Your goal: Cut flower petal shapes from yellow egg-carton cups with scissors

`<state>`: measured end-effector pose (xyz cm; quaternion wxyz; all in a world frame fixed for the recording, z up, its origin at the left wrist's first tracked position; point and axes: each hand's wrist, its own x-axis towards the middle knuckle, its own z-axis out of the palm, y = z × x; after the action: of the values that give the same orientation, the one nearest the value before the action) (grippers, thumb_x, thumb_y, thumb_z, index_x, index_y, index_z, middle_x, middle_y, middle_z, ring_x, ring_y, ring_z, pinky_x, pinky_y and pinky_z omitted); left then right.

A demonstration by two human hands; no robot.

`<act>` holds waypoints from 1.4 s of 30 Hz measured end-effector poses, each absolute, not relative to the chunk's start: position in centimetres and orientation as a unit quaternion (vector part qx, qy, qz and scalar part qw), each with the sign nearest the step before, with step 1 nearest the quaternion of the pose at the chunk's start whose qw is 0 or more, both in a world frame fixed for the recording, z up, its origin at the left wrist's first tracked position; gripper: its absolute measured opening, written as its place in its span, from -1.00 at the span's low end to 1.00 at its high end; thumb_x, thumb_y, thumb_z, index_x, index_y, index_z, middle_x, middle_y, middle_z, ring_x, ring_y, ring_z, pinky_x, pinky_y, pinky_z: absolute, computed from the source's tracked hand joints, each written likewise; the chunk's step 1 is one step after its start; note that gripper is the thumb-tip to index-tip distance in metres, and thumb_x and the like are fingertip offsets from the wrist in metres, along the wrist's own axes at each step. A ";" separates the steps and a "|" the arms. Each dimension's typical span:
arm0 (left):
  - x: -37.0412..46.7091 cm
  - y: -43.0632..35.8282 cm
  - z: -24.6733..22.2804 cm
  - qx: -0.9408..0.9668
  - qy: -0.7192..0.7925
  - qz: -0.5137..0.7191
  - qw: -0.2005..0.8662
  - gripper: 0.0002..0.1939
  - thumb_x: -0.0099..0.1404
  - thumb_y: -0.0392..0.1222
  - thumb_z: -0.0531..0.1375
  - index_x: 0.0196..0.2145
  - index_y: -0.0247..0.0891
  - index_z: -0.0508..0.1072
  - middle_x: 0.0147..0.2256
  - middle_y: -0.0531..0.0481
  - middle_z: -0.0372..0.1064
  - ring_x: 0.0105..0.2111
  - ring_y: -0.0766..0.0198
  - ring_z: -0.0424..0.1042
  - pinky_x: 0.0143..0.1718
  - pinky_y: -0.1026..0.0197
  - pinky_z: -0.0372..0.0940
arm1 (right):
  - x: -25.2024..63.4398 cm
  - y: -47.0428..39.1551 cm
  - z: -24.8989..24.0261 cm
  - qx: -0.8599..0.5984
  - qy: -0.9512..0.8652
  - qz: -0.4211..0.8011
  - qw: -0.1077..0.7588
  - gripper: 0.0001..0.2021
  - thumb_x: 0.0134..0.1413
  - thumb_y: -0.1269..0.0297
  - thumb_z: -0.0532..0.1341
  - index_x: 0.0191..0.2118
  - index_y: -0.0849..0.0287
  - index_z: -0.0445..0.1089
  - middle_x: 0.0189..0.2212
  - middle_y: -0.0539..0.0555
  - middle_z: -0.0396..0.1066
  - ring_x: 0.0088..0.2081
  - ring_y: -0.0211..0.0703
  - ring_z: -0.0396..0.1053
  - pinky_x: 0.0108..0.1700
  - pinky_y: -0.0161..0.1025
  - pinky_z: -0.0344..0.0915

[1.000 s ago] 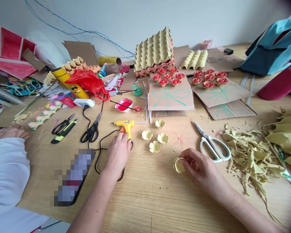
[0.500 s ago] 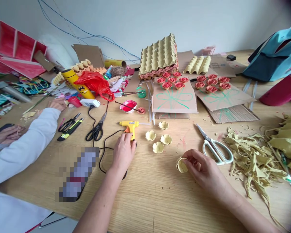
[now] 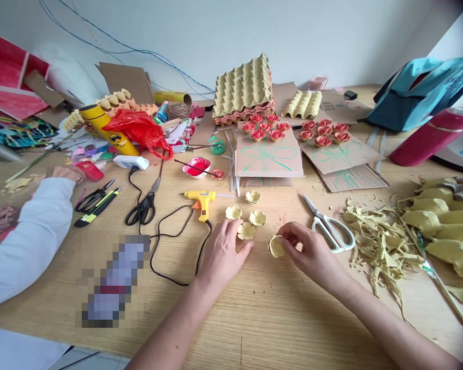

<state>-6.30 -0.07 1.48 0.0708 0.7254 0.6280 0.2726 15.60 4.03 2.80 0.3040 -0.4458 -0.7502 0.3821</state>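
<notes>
Between the finger and thumb of my right hand (image 3: 312, 254) is a pale yellow cardboard flower cup (image 3: 277, 246), low over the wooden table. My left hand (image 3: 226, 252) has its fingers apart and nothing in it, beside several similar cups, among them a front one (image 3: 246, 230) and a back one (image 3: 253, 197). A yellow glue gun (image 3: 201, 201) lies behind my left hand, its black cable curving over the table. White-handled scissors (image 3: 327, 226) rest open beyond my right hand.
Cardboard scraps (image 3: 381, 246) lie at the right. Red-painted roses (image 3: 257, 134) stand on cardboard (image 3: 268, 159) at the back, near egg trays (image 3: 243, 87). A person's sleeve (image 3: 38, 231) reaches in at the left, near black scissors (image 3: 142, 208) and a blurred phone (image 3: 116, 282).
My left hand has let go of the glue gun and moved right, to the flower cups. My right hand still holds its cup. The whole view has shifted a little.
</notes>
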 end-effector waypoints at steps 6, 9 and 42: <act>-6.2 0.2 0.7 0.735 0.615 0.271 0.089 -0.55 0.34 -0.31 0.24 0.15 -0.17 0.27 0.03 -0.16 0.43 0.02 0.00 0.46 0.05 -0.06 0.38 | 15.3 3.7 2.5 -0.448 -0.744 0.389 0.308 -0.81 0.31 0.18 0.14 -0.32 0.12 0.38 -0.44 0.01 0.44 -0.45 -0.20 0.36 -0.38 -0.26 0.30; -6.2 0.4 0.7 0.722 0.629 0.271 0.102 -0.57 0.33 -0.31 0.25 0.13 -0.18 0.30 -0.01 -0.16 0.47 0.01 0.00 0.48 0.04 -0.05 0.39 | 15.5 3.3 2.4 -0.449 -0.740 0.392 0.312 -0.81 0.30 0.18 0.15 -0.32 0.12 0.38 -0.44 0.01 0.44 -0.44 -0.20 0.36 -0.38 -0.26 0.30; -1.6 -2.7 1.6 0.666 0.540 0.363 0.365 -0.48 0.11 -0.58 0.26 -0.01 -0.20 0.39 -0.10 0.01 0.50 -0.13 0.23 0.48 -0.06 0.24 0.34 | 15.4 1.0 2.5 -0.447 -0.730 0.392 0.337 -0.91 0.24 0.45 0.19 -0.28 0.13 0.31 -0.40 -0.03 0.31 -0.40 -0.25 0.28 -0.34 -0.30 0.25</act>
<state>-1.59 -2.72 1.62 0.3647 0.6659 0.5403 0.3628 15.44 0.99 2.53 0.3367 -0.4466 -0.7303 0.3923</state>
